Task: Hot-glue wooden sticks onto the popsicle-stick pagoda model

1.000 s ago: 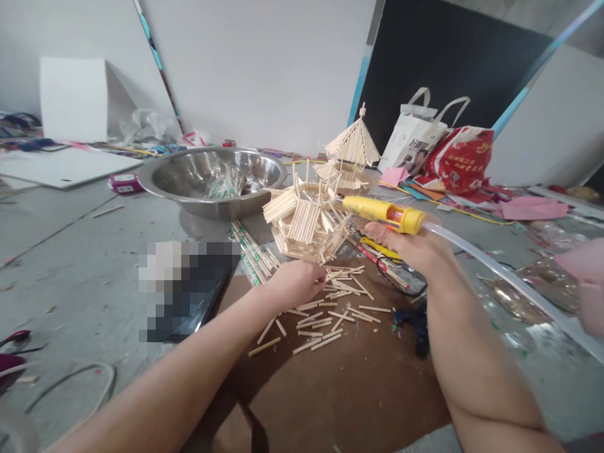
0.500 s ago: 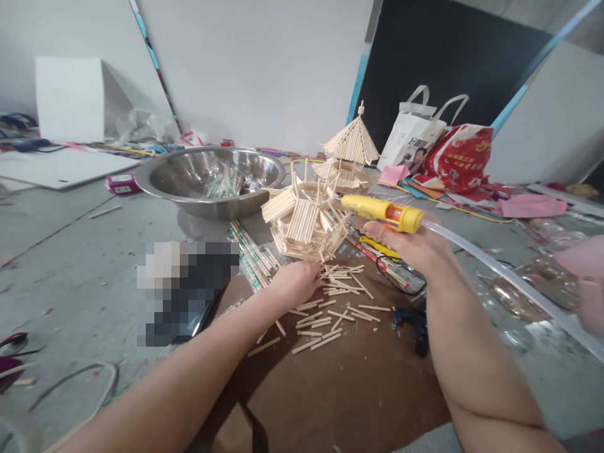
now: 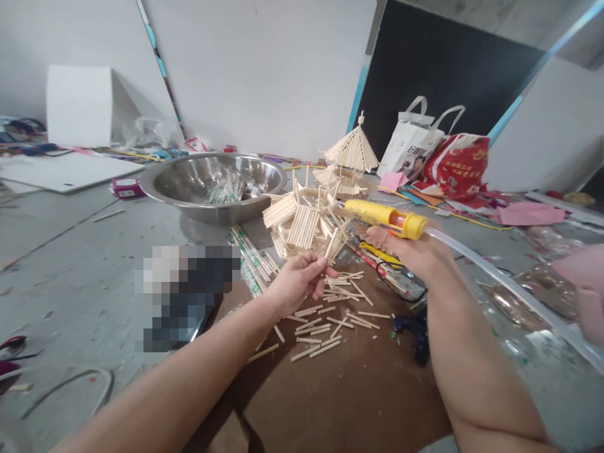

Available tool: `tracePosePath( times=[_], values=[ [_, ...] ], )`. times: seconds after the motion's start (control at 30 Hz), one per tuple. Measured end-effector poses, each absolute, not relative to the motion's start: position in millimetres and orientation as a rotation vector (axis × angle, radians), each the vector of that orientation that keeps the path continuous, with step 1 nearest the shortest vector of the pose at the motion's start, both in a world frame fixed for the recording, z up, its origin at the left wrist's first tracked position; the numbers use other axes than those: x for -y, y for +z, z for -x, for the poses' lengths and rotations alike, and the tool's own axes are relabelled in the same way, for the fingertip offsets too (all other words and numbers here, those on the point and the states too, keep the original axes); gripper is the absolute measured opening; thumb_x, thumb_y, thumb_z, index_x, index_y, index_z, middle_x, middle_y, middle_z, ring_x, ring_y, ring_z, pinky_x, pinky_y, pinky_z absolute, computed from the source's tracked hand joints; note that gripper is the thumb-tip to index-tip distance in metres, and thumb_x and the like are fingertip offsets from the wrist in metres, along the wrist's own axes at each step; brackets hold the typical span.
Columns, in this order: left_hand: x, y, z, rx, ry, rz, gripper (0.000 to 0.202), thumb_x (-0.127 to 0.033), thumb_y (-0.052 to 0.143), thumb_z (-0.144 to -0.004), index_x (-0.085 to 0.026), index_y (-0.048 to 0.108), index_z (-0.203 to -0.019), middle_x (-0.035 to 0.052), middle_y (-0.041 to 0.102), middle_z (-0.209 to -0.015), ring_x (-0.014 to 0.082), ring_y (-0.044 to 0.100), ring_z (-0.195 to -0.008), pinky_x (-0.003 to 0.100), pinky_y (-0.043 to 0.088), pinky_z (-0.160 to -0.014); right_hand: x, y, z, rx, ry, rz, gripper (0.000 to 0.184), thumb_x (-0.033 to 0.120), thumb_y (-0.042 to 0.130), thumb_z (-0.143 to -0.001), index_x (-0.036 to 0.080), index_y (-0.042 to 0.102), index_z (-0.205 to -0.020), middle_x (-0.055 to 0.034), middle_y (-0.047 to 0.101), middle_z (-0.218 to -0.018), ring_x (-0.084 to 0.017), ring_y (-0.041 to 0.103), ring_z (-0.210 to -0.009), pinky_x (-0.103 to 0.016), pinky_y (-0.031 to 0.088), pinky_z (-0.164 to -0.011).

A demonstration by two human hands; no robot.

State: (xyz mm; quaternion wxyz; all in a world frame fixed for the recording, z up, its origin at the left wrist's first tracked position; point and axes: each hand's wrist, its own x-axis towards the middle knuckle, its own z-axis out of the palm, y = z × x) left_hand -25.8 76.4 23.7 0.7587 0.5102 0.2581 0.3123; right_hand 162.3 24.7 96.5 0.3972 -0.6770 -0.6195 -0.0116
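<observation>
My right hand (image 3: 415,251) grips a yellow hot glue gun (image 3: 377,217), its nozzle pointing left at a small pavilion-like model (image 3: 304,223) built of thin wooden sticks. A translucent glue stick (image 3: 472,261) trails from the gun's back end. My left hand (image 3: 302,280) is closed in a pinch just in front of the model; what lies between its fingertips is too small to make out. Short cut sticks (image 3: 321,327) lie scattered on the brown board (image 3: 358,396) beneath and beside this hand. Behind the model stands a stick-built pointed roof (image 3: 353,151).
A steel basin (image 3: 165,195) with wrapped sticks stands behind at left. Packs of long sticks (image 3: 252,258) lie left of the model. Yellow-handled pliers (image 3: 382,253), a dark blue tool (image 3: 415,333) and a blurred-out dark object (image 3: 189,308) are nearby. Bags (image 3: 453,167) stand at back right.
My left hand has risen from the loose sticks and turned, so its pinched thumb and fingers now show before the model. The glue gun stays nearly in place; the view has tipped slightly.
</observation>
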Motion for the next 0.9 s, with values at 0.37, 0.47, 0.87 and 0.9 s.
tracePosePath(
  times=[0.37, 0.47, 0.87, 0.9],
  values=[
    [-85, 19, 25, -0.605, 0.837, -0.852, 0.014, -0.022, 0.052, -0.074, -0.015, 0.042, -0.07, 0.0002, 0.059, -0.064, 0.0024, 0.044, -0.035, 0.013, 0.033, -0.033, -22, 104, -155, 1.533, 0.011, 1.801, 0.032, 0.052, 0.056, -0.06, 0.022, 0.059, -0.07, -0.0012, 0.063, -0.064, -0.018, 0.056, -0.056, -0.03, 0.043, -0.052],
    [-86, 19, 24, -0.669, 0.853, -0.868, 0.015, -0.024, 0.052, -0.074, -0.015, 0.041, -0.069, 0.0002, 0.059, -0.06, 0.0028, 0.042, -0.033, 0.014, 0.032, -0.032, -19, 109, -149, 1.557, 0.026, 1.827, 0.033, 0.054, 0.053, -0.062, 0.022, 0.059, -0.07, -0.0019, 0.063, -0.066, -0.018, 0.057, -0.059, -0.029, 0.042, -0.053],
    [-88, 17, 24, -0.679, 0.882, -0.88, 0.014, -0.023, 0.052, -0.074, -0.014, 0.043, -0.068, 0.0006, 0.058, -0.059, 0.0026, 0.042, -0.033, 0.014, 0.03, -0.031, -24, 104, -151, 1.592, -0.142, 1.889, 0.037, 0.057, 0.051, -0.061, 0.022, 0.059, -0.071, -0.0032, 0.063, -0.066, -0.019, 0.057, -0.059, -0.028, 0.039, -0.048],
    [-88, 17, 24, -0.673, 0.881, -0.877, 0.013, -0.022, 0.052, -0.074, -0.014, 0.043, -0.068, 0.0006, 0.058, -0.059, 0.0024, 0.041, -0.033, 0.014, 0.031, -0.031, -24, 104, -151, 1.59, -0.139, 1.888, 0.037, 0.057, 0.051, -0.062, 0.022, 0.059, -0.071, -0.0032, 0.063, -0.066, -0.019, 0.057, -0.059, -0.028, 0.039, -0.049]
  ],
)
